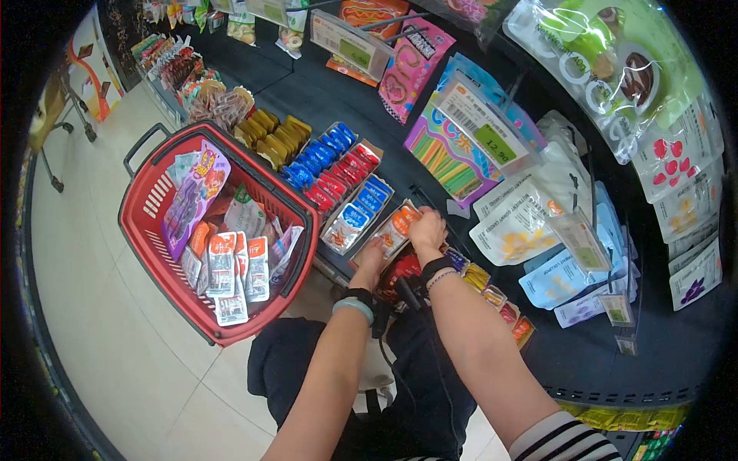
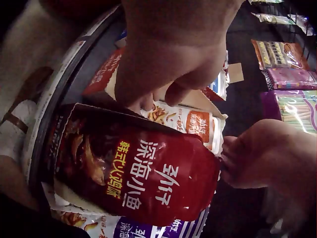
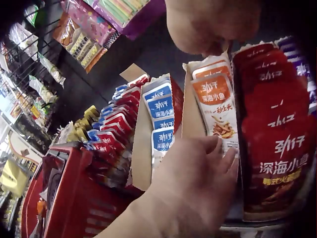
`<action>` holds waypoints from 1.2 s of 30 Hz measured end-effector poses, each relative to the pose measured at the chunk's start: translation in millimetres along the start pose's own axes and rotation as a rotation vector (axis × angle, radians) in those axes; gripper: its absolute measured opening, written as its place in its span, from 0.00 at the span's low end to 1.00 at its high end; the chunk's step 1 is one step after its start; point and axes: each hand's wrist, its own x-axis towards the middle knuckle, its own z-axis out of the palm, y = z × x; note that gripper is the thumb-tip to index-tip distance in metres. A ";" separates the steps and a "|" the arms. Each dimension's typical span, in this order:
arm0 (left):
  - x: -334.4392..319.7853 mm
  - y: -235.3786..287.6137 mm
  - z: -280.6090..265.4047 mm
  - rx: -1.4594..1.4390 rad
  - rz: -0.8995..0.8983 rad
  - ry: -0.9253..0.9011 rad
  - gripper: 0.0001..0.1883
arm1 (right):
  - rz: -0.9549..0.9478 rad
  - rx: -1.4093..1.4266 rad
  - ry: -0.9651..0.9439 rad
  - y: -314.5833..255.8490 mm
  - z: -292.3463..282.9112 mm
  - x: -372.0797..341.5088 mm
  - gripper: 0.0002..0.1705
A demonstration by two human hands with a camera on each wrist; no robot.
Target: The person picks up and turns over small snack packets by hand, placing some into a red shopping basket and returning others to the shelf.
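Note:
My left hand lies over the near end of an open carton, its fingers on white-and-orange snack packets. At the far end, my right hand grips the carton's edge with bent fingers; its fingertips are partly hidden. Beside this carton stands one with dark red packets. A carton of blue-and-white packets is on the other side. Both wrists wear black bands.
A red basket with several packets stands left of the cartons. Red packets, blue packets and gold packets line the dark shelf. Bagged sweets and price tags hang above and to the right.

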 end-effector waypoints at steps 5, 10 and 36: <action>-2.2 -0.9 -10.1 0.095 0.016 0.023 0.18 | -0.006 0.084 0.044 -0.5 -0.2 0.7 0.17; 24.5 -25.1 -18.9 0.085 0.143 0.139 0.17 | -0.006 0.098 0.057 -1.8 -1.4 -0.2 0.17; -208.6 164.4 -136.2 1.446 1.134 0.921 0.25 | -0.736 0.827 -0.525 -118.3 12.3 -107.3 0.10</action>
